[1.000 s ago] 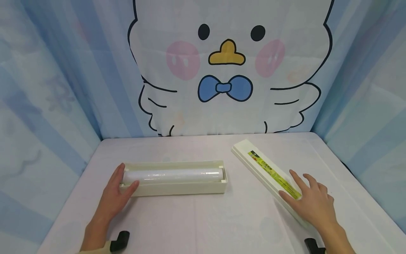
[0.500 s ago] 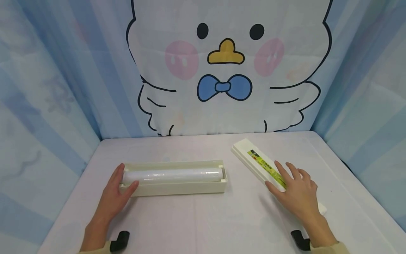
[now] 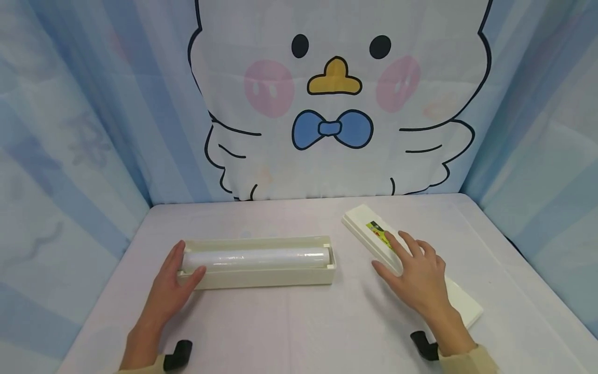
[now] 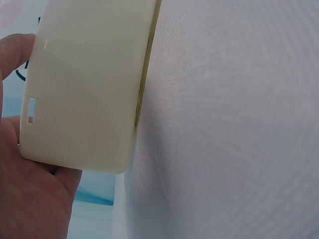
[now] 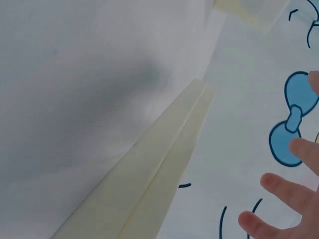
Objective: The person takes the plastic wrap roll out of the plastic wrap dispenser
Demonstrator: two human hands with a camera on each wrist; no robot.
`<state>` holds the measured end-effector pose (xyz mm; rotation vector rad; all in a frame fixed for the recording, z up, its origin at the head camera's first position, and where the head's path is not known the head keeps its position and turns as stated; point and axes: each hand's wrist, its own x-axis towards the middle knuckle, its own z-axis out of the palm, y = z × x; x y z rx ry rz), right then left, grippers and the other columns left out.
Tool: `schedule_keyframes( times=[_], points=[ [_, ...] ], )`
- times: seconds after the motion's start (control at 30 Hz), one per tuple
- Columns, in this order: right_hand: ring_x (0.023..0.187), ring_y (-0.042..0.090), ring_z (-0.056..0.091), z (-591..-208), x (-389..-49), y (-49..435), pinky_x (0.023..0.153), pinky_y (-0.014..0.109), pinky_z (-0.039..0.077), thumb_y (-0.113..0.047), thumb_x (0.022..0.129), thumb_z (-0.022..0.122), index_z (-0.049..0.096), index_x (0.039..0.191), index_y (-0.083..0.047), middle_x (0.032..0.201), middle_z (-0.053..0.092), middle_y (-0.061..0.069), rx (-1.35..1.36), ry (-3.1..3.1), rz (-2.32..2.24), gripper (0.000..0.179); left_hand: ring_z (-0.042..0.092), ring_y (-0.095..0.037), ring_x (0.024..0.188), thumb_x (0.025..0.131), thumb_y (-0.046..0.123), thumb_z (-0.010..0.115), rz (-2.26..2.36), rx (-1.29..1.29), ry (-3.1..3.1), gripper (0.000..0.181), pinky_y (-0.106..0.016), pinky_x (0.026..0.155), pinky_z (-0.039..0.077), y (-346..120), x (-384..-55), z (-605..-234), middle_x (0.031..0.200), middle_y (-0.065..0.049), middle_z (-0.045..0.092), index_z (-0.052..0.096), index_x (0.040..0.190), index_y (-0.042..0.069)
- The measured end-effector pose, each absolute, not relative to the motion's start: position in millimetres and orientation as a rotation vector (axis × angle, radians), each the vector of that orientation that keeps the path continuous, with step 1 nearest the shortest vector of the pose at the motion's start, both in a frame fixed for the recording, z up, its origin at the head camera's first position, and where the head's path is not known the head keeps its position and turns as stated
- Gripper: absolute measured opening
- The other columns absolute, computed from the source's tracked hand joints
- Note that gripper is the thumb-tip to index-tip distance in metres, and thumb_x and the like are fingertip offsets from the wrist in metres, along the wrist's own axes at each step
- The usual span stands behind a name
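A long cream plastic cling film dispenser box (image 3: pixel 266 278) lies lengthwise on the table's left half, its top uncovered. Inside rests a whitish, shiny film roll (image 3: pixel 261 258). My left hand (image 3: pixel 164 293) grips the box's left end, thumb over the near wall and fingers round the far side. In the left wrist view, the same hand (image 4: pixel 30 184) is around the end of the box (image 4: pixel 89 84). To the right, a long lid (image 3: pixel 462 304) lies diagonally, its yellow-green label (image 3: pixel 377 232) partly covered. Above it hovers my right hand (image 3: pixel 417 283), fingers spread; the right wrist view shows it apart from the lid (image 5: pixel 149 164).
The table (image 3: pixel 299 332) wears a pale cloth. Behind it hangs a curtain (image 3: pixel 327 171) with a cartoon bird, and blue-and-white cloth (image 3: pixel 70 182) closes off both sides. A black wrist fitting (image 3: pixel 425 345) sits under the right wrist.
My right hand has moved left and away from me along the lid, covering more of its label and baring its near end. The left hand, box and lid stay put.
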<state>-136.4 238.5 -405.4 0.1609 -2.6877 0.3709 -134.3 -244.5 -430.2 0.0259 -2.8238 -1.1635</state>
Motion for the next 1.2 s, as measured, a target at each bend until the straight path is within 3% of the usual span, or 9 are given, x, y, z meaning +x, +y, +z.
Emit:
schedule_keyframes(
  times=[0.57, 1.2],
  points=[
    [0.129, 0.046, 0.043, -390, -157, 195, 0.098, 0.070, 0.033, -0.044, 0.089, 0.073, 0.053, 0.148, -0.022, 0.146, 0.050, 0.013, 0.382, -2.675, 0.462, 0.066, 0.008, -0.046, 0.150, 0.100, 0.044, 0.060, -1.157, 0.056, -2.831, 0.092, -0.068, 0.114, 0.015, -244, -134, -431, 0.165, -0.026, 0.007, 0.006, 0.161, 0.001],
    [0.131, 0.043, 0.044, -389, -173, 169, 0.099, 0.071, 0.034, -0.043, 0.090, 0.072, 0.051, 0.150, -0.023, 0.148, 0.051, 0.009, 0.549, -2.710, 0.457, 0.067, 0.009, -0.046, 0.150, 0.100, 0.044, 0.061, -1.156, 0.061, -2.831, 0.093, -0.066, 0.115, 0.016, -243, -136, -430, 0.165, -0.027, 0.008, 0.006, 0.161, 0.000]
  ],
)
